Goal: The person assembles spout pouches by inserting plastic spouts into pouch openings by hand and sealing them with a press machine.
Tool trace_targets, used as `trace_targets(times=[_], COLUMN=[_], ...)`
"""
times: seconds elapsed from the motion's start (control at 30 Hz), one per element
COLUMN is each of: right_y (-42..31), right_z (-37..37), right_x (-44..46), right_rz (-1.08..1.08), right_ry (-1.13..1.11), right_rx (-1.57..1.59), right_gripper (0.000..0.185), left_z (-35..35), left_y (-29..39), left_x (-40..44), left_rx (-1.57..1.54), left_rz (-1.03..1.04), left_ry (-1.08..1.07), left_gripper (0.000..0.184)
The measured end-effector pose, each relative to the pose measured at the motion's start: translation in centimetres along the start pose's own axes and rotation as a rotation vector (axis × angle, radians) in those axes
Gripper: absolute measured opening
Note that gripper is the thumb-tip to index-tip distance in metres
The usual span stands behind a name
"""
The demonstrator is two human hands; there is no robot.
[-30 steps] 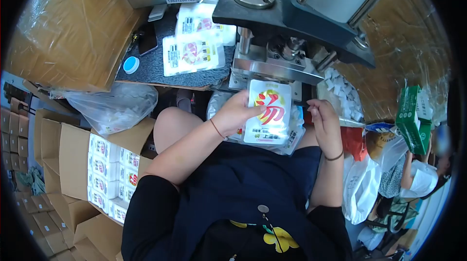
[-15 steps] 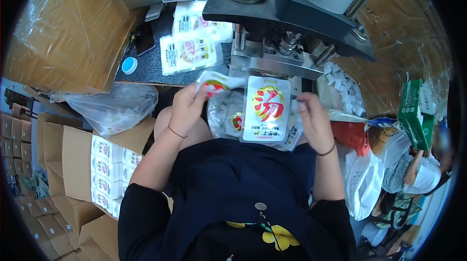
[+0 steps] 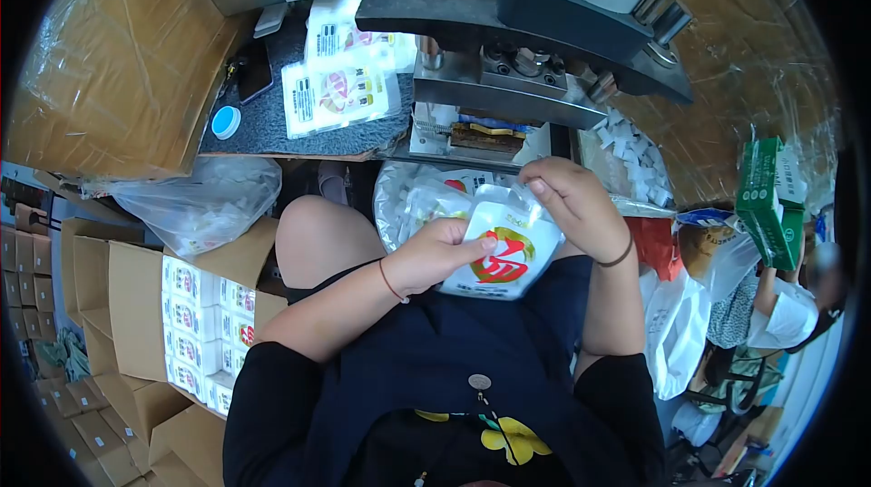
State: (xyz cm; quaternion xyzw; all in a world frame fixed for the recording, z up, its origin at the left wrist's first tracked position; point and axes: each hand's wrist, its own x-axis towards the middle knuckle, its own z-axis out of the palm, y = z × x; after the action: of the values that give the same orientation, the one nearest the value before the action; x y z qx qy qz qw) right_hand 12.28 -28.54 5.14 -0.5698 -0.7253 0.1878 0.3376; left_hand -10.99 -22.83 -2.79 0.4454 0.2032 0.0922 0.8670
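My left hand (image 3: 428, 255) grips a white pouch (image 3: 515, 246) by its left side, thumb lying over the front. The pouch carries a red character on a yellow-green ring and is tilted above my lap. At its upper right edge my right hand (image 3: 581, 210) is closed with bent fingers, pinching near the corner. Behind it, a clear plastic bag (image 3: 390, 206) holds more printed pouches, partly covered by my hands. Just beyond stands a metal press (image 3: 508, 92), with brown and blue strips showing beneath its crossbar.
Flat printed pouches (image 3: 340, 92), a blue-lidded cap (image 3: 226, 122) and a phone (image 3: 254, 72) lie on the bench. White small pieces (image 3: 626, 151) are heaped at right. An open carton (image 3: 136, 305) of packed pouches stands at left. Another person (image 3: 785, 314) sits at far right.
My left hand moved right and down onto the pouch; the blurred pouch it held before is no longer in it. My right hand closed at the pouch's edge. The press's upper plate came down.
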Motion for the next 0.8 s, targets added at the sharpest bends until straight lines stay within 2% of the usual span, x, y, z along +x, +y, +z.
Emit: trace_targets(times=[0.1, 0.13, 0.27, 0.37, 0.47, 0.53, 0.57, 0.63, 0.67, 0.77, 0.8], right_y=[0.4, 1.0, 1.5, 0.7, 1.8, 2.3, 2.2, 1.8, 1.8, 4.4, 5.2], right_z=[-1.9, -2.4, -1.2, -0.5, 0.0, -0.7, -1.6, -3.4, -3.4, 1.9, 4.4], right_x=[-0.6, -0.7, -1.2, -1.4, -1.6, -2.4, -3.2, -4.3, -4.4, -4.7, -4.6], right_rz=[0.151, 0.092, 0.058, 0.214, 0.100, 0.119, 0.171, 0.271, 0.285, 0.151, 0.148], right_ry=[0.013, 0.029, -0.110, -0.094, 0.053, 0.219, 0.116, -0.088, -0.275, -0.446, -0.411], right_rx=[-0.086, -0.089, 0.037, 0.240, 0.112, 0.051, 0.117, 0.247, 0.296, 0.058, 0.023], right_gripper=[0.018, 0.019, 0.027, 0.029, 0.028, 0.026, 0.026, 0.026, 0.023, 0.025, 0.026], left_z=[-0.6, -0.7, -0.9, -0.1, -0.2, -1.7, -2.8, -4.6, -6.2, -8.9, -10.0], left_y=[-0.7, -0.5, -0.8, -0.3, 0.0, 1.0, 1.9, 3.6, 4.0, 4.7, 3.9], left_x=[0.8, 1.1, 1.7, 1.6, 1.3, 0.4, -0.4, -2.3, -3.4, -6.1, -6.6], left_rx=[-0.055, -0.055, -0.040, 0.042, 0.054, 0.230, 0.304, 0.070, 0.083, 0.105, 0.053], left_rz=[-0.057, -0.048, -0.075, -0.037, 0.054, 0.224, 0.290, 0.386, 0.449, 0.530, 0.534], left_ry=[-0.056, -0.057, -0.062, -0.019, 0.008, 0.204, 0.313, 0.465, 0.529, 0.649, 0.678], left_gripper=[0.031, 0.032, 0.033, 0.033, 0.033, 0.033, 0.033, 0.032, 0.031, 0.029, 0.029])
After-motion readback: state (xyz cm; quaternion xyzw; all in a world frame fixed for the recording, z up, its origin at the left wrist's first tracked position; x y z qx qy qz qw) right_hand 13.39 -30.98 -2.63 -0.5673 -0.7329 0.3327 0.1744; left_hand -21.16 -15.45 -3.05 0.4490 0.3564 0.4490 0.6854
